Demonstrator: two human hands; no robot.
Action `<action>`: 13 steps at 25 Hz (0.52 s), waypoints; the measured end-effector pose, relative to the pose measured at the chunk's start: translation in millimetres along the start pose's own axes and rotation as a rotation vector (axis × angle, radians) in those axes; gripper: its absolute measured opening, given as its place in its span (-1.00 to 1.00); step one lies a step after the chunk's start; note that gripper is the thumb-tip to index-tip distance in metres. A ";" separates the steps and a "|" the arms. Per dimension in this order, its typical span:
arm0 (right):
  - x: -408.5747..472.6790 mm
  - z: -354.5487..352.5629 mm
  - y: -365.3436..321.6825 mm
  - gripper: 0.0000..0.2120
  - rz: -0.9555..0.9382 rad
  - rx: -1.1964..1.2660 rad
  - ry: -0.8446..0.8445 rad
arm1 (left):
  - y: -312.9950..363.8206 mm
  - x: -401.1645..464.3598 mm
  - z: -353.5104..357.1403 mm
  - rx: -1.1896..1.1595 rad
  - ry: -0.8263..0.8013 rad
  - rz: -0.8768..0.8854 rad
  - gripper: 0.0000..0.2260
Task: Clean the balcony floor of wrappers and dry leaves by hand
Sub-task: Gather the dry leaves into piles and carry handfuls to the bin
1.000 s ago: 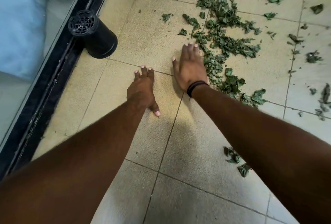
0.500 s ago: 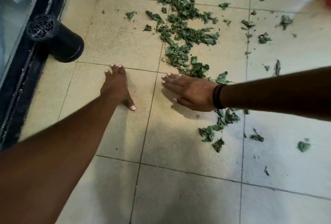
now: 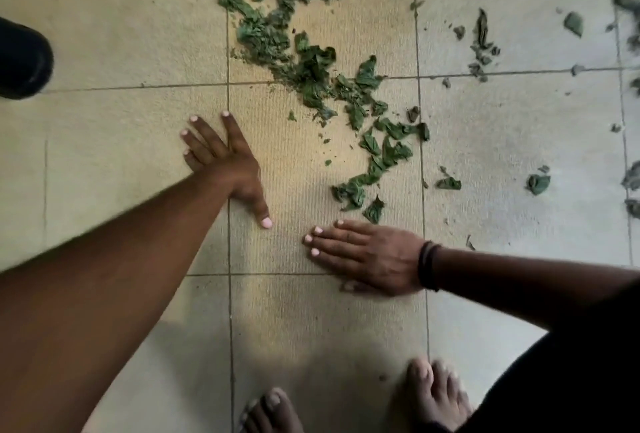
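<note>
— What had changed since half a second before?

— The right hand (image 3: 372,256) had swept nearer to the person's body, away from the dry leaves (image 3: 304,48), and now lay clear of them. The black cylinder (image 3: 22,61) had slid almost out at the left edge, and two bare feet (image 3: 436,394) had come into view at the bottom.

— Where were the leaves?

— Strewn over the tiled floor (image 3: 114,162), thickest in a green band running from the top centre down toward the right hand, its nearest scrap just beside the fingertips (image 3: 317,231). Loose pieces lay scattered far to the right. No leaf touched either hand.

— And the hands themselves?

— Both were flat on the tiles, palms down, holding nothing. The left hand (image 3: 225,164) had its fingers spread wide and the thumb pointing back toward the body; it rested left of the band. The right had its fingers straight and close together, pointing left, with a dark band (image 3: 429,266) around the wrist.
</note>
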State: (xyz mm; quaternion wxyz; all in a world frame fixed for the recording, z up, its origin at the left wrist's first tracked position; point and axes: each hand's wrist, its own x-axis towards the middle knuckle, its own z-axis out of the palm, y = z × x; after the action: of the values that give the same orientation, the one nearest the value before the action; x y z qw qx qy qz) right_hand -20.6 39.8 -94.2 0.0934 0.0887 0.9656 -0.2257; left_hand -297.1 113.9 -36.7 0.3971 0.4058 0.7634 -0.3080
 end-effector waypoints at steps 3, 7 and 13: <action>1.1 -31.1 57.5 -0.37 0.332 -0.038 0.089 | 1.3 -7.0 -2.7 0.012 -0.015 0.010 0.70; -3.4 -53.6 79.7 -0.31 0.501 0.047 0.216 | 4.3 -12.8 -2.5 -0.008 0.002 0.004 0.70; -17.5 10.5 -25.0 -0.39 0.019 0.027 0.112 | 4.0 -11.7 -1.7 -0.018 0.003 -0.002 0.72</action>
State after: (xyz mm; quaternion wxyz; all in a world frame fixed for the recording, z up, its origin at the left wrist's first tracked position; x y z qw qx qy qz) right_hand -7.5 10.7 -89.1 0.0403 0.1115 0.9654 -0.2324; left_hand -290.2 112.8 -26.4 0.3994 0.4019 0.7671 -0.3008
